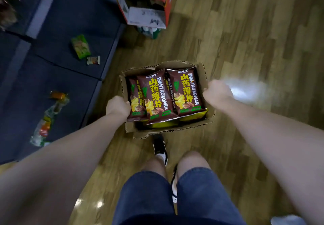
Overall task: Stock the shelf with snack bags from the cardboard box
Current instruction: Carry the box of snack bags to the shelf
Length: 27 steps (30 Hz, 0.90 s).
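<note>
A wood-patterned floor (245, 32) fills most of the view, with a dark shelf (70, 23) along its left side. Both bare forearms reach forward and down from the bottom corners. Between them sits the open cardboard box (204, 75), with brown snack bags (157, 97) lying flat inside, at least three showing. The left hand (117, 107) is curled closed over the box's left wall. The right hand (217, 91) is fisted on the right wall. A red and white box (168, 2) stands farther off. A green packet (80, 46) lies on the shelf.
</note>
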Motion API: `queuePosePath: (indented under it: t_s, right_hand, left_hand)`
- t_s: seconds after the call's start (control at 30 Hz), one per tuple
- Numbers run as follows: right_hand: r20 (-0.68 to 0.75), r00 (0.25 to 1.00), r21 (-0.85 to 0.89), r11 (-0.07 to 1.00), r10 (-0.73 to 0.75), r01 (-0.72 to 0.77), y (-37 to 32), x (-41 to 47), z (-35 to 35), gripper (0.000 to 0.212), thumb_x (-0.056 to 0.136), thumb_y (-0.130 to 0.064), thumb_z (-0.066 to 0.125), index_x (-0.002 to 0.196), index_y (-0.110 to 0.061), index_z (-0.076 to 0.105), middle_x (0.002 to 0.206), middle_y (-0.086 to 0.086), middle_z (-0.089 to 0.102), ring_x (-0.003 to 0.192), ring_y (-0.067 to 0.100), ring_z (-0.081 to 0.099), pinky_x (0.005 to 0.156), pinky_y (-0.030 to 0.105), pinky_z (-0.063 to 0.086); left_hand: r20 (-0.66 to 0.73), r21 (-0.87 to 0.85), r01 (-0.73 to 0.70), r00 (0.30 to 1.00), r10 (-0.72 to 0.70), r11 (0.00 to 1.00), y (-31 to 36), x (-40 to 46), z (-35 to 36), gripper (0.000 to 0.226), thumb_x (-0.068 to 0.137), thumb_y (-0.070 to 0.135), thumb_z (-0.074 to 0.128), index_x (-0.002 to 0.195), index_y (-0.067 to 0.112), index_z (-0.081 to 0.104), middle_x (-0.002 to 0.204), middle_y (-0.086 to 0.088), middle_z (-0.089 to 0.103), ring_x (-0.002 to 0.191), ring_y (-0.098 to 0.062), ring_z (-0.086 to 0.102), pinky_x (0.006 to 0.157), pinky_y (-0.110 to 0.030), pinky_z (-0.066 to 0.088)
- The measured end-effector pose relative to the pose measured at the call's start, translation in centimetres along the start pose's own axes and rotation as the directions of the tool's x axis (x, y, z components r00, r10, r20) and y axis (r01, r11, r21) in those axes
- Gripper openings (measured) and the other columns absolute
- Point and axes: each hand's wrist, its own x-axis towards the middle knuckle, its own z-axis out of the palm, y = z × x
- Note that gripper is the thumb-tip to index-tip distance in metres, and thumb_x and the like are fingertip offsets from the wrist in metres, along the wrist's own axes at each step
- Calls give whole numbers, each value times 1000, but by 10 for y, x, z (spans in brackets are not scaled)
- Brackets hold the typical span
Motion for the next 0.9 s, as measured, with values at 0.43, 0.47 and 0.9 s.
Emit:
queuePosePath:
  t_s: [0.43,0.47,0.9]
  right_hand:
    - [-26,951,-50,950,-308,307,-102,133,-174,20,91,-15,42,83,-4,57,99,25,62,92,43,59,70,33,42]
    - [-33,943,-58,943,-330,328,-109,141,-190,20,90,-14,43,82,-3,57,100,26,62,92,43,59,69,33,41]
    - [-112,883,-154,886,-455,437,-231,256,-342,17,86,-18,45,85,-5,56,106,25,61,97,43,58,73,34,44]
  left_hand:
    - [-154,-110,-6,988,-11,994,116,86,-138,31,96,16,45,69,3,51,80,-18,59,79,-35,58,66,-33,42]
    - [-167,-128,-4,986,-17,992,126,90,-148,33,96,16,45,65,5,48,79,-16,57,79,-35,57,67,-34,43]
    - [-291,-281,-61,957,-24,958,214,163,-295,27,95,17,46,79,2,60,78,-13,59,75,-30,57,65,-32,46]
